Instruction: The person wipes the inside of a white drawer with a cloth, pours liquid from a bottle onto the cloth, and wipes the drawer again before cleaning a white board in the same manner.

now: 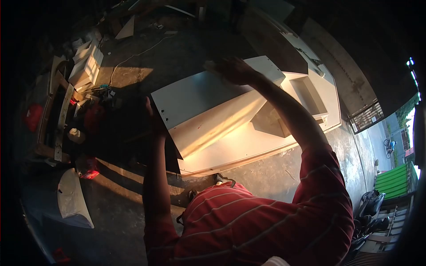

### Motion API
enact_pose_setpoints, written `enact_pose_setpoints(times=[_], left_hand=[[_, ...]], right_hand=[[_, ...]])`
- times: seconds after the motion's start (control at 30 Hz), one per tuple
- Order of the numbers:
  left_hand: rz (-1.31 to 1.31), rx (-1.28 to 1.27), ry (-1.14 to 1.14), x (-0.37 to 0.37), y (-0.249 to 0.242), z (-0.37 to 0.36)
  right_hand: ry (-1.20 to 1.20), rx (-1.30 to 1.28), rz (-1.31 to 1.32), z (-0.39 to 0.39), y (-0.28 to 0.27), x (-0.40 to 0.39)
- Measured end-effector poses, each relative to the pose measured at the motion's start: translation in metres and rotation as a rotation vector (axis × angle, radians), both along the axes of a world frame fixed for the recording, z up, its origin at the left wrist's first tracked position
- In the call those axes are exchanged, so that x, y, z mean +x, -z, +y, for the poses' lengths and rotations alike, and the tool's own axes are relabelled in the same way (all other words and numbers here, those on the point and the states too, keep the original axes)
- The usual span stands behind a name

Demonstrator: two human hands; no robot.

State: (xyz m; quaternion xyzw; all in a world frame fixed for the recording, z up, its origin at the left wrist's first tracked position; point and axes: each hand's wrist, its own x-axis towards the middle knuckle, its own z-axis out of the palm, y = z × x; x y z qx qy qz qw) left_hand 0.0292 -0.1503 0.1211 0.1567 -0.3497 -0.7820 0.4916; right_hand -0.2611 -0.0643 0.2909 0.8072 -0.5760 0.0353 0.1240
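A white-faced wooden cabinet box [199, 99] lies in front of me on a larger white panel [248, 146]. My right hand [235, 72] is over the far edge of its white top face, with a small pale thing [209, 66] at the fingertips. The fingers look closed round it, though its kind is too dark to make out. Beside the left end of the box, my left hand [153, 115] is upright at the corner, its fingers lost in deep shadow. Small dark holes show near that corner.
An open compartment [310, 95] stands on the right part of the panel. To the left are stacked pale boards [86, 66], a wooden frame [62, 119] and a curved white sheet [73, 199] on the floor. A cord [133, 56] trails across the floor behind.
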Motion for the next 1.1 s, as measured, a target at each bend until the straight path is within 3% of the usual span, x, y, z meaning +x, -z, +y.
enact_pose_setpoints(times=[0.03,0.13,0.17,0.2,0.23,0.27,0.3,0.37,0.47,0.5,0.53,0.6,0.63,0.7,0.73,0.8,0.9,1.0,1.1], left_hand=[[-0.002,-0.006,0.000,0.003,-0.013,0.006],[0.155,0.082,0.187,0.005,-0.030,0.019],[0.003,0.015,0.010,0.002,-0.024,0.016],[-0.148,-0.053,-0.167,0.002,-0.019,0.014],[-0.156,-0.061,-0.163,0.004,-0.026,0.018],[-0.145,0.004,-0.110,0.006,-0.039,0.027],[-0.131,0.067,-0.056,0.006,-0.047,0.031],[-0.121,0.065,-0.064,0.005,-0.045,0.027],[-0.094,0.082,-0.094,0.010,-0.026,0.011],[-0.091,0.090,-0.100,0.012,-0.016,0.006],[-0.222,-0.027,-0.317,0.011,0.009,-0.005],[-0.224,-0.056,-0.360,0.011,0.031,-0.022],[-0.217,-0.078,-0.418,0.013,0.034,-0.026],[-0.197,-0.016,-0.309,0.011,-0.012,0.002],[-0.176,0.051,-0.201,0.007,-0.033,0.016],[-0.144,0.132,-0.210,0.001,-0.044,0.024],[-0.150,0.157,-0.222,0.000,-0.045,0.031],[-0.241,-0.036,-0.220,0.002,-0.045,0.034],[-0.269,-0.141,-0.270,0.000,-0.037,0.025]], right_hand=[[0.018,-0.085,0.024,-0.009,0.023,-0.055],[0.337,-0.010,0.023,0.005,0.028,-0.156],[0.339,-0.016,0.016,0.012,0.025,-0.162],[0.374,-0.045,-0.153,0.019,0.024,-0.166],[0.407,-0.072,-0.322,0.026,0.026,-0.166],[0.429,-0.109,-0.110,0.029,0.029,-0.159],[0.434,-0.116,-0.115,0.032,0.036,-0.149],[0.205,-0.344,0.126,0.049,0.042,-0.101],[-0.089,-0.374,-0.096,0.083,0.021,-0.033],[-0.068,-0.372,-0.107,0.086,0.026,-0.040],[0.027,-0.344,-0.074,0.082,0.029,-0.053],[0.294,-0.329,-0.074,0.069,0.035,-0.087],[0.306,-0.237,-0.103,0.069,0.034,-0.118],[0.460,-0.169,-0.002,0.072,0.027,-0.124],[0.454,-0.175,0.002,0.071,0.024,-0.114],[0.342,-0.271,-0.079,0.078,0.029,-0.071],[-0.049,-0.445,-0.176,0.090,0.039,-0.013],[-0.106,-0.489,-0.230,0.099,0.027,0.000],[0.112,-0.675,-0.335,0.092,0.040,-0.051]])
